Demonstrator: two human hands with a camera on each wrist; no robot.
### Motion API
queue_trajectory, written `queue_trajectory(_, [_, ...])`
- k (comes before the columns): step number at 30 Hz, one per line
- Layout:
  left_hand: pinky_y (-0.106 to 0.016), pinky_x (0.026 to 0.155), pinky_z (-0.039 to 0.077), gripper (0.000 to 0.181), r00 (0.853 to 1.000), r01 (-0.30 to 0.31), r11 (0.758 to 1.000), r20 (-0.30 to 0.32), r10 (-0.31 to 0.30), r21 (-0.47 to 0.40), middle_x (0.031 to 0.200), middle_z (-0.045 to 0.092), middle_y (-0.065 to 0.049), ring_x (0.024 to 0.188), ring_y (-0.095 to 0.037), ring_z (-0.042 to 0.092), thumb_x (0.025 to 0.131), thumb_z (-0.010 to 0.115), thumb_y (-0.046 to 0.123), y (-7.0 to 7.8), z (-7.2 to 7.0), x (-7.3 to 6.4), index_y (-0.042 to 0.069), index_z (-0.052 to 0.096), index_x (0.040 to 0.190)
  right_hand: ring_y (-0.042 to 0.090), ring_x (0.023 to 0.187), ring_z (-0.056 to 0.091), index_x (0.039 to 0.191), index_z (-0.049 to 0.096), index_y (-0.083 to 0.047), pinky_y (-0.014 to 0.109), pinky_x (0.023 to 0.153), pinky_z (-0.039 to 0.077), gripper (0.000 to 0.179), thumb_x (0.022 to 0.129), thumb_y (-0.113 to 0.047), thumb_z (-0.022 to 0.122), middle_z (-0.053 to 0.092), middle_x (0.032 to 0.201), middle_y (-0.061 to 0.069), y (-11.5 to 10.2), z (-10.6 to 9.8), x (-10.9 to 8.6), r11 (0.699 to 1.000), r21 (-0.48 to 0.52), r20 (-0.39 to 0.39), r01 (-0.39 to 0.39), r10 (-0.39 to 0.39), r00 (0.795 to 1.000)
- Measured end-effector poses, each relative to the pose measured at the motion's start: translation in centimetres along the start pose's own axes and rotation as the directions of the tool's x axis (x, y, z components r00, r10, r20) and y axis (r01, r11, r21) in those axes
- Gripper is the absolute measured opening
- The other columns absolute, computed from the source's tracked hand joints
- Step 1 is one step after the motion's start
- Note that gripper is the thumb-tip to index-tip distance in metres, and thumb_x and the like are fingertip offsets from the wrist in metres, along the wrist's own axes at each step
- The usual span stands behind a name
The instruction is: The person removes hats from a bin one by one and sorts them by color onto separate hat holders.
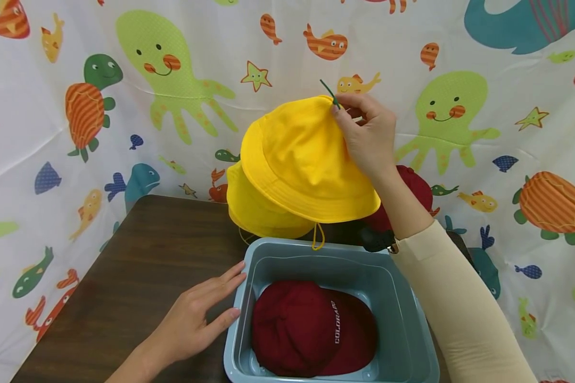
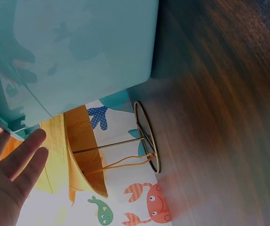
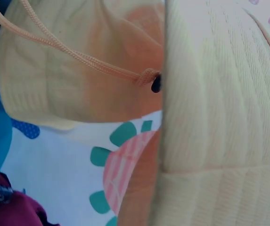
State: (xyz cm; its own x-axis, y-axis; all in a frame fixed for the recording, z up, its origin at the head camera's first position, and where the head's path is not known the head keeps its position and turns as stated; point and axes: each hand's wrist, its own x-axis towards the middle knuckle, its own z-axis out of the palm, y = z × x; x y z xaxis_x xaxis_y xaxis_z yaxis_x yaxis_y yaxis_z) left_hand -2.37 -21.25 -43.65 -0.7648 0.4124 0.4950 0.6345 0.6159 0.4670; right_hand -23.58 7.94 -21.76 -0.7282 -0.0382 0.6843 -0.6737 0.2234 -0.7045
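Yellow cloth hat [image 1: 311, 154] hangs from the right hand [image 1: 369, 130], whose thumb and fingers pinch its crown beside a green stem [image 1: 328, 89]. It is above the far edge of a blue bin [image 1: 404, 319], overlapping a second yellow hat [image 1: 263, 210] behind; whether they touch, I cannot tell. The left hand [image 1: 196, 308], fingers extended and grasping nothing, touches the bin's left rim. Inside lies a dark red cap [image 1: 302, 330]; another red cap [image 1: 414, 186] shows behind the right forearm.
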Motion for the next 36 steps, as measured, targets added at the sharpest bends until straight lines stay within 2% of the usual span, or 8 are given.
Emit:
queue_trajectory(13, [-0.019, 0.112, 0.039, 0.069, 1.000, 0.003, 1.000, -0.006, -0.003, -0.011, 0.160, 0.049, -0.002, 0.137, -0.016, 0.058, 0.091, 0.080, 0.016, 0.1, 0.1, -0.1, 0.014, 0.054, 0.155, 0.017, 0.090, 0.065, 0.115, 0.078, -0.001, 0.023, 0.083, 0.055, 0.021, 0.099, -0.014, 0.074, 0.074, 0.108, 0.009, 1.6, 2.0, -1.2, 0.999, -0.050, 0.075, -0.019, 0.023, 0.997])
queue_trajectory(27, [-0.023, 0.111, 0.043, 0.069, 1.000, 0.013, 1.000, -0.002, -0.013, -0.007, 0.160, 0.049, -0.001, 0.137, -0.016, 0.058, 0.091, 0.080, 0.016, 0.0, 0.1, -0.1, 0.014, 0.054, 0.154, 0.017, 0.088, 0.065, 0.114, 0.078, 0.001, 0.023, 0.081, 0.055, 0.019, 0.098, -0.010, 0.074, 0.074, 0.108, 0.011, 3.3, 3.8, -1.6, 1.000, -0.006, 0.095, 0.006, -0.005, 0.995])
queue_trajectory(32, [-0.025, 0.110, 0.045, 0.069, 1.000, 0.018, 1.000, -0.003, -0.018, -0.005, 0.160, 0.049, -0.001, 0.137, -0.016, 0.058, 0.091, 0.080, 0.016, 0.0, 0.1, -0.1, 0.014, 0.054, 0.155, 0.015, 0.087, 0.064, 0.116, 0.077, 0.000, 0.022, 0.079, 0.055, 0.021, 0.098, -0.011, 0.074, 0.074, 0.111, 0.011, 3.8, 4.2, -1.6, 1.000, 0.012, 0.105, -0.025, 0.024, 0.994])
queue_trajectory(36, [-0.026, 0.109, 0.045, 0.069, 1.000, 0.018, 1.000, -0.005, -0.018, -0.005, 0.160, 0.049, -0.001, 0.136, -0.016, 0.058, 0.091, 0.080, 0.016, 0.0, 0.1, -0.1, 0.014, 0.054, 0.154, 0.017, 0.090, 0.064, 0.119, 0.077, -0.001, 0.022, 0.078, 0.055, 0.023, 0.100, -0.013, 0.074, 0.074, 0.114, 0.010, 4.4, 4.5, -1.6, 0.997, -0.002, 0.124, -0.080, 0.080, 0.989])
